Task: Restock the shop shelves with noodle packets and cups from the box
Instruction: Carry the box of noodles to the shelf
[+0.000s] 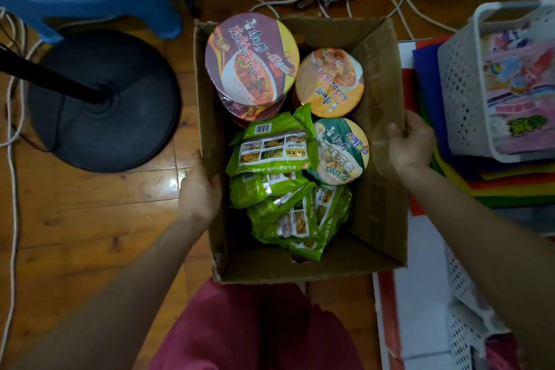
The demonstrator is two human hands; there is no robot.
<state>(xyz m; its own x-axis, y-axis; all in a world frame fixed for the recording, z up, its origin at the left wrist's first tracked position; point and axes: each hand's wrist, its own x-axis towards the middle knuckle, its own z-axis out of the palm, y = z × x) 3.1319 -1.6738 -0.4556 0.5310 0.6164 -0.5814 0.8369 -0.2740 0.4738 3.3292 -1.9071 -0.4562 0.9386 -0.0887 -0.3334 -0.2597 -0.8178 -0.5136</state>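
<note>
The box (285, 273) is gripped at its left wall by the L hand (198, 186), noodle packets (270, 159) & cups (329, 81) are seen inside btwn the hands, the right wall is gripped by the R hand (411, 141); box-placing step judged in hand, one hand to be freed next for a pick.

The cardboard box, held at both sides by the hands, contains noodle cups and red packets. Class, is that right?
No: the head view shows green packets, not red. The left hand and right hand hold the cardboard box at both sides, noodle cups inside.
</note>
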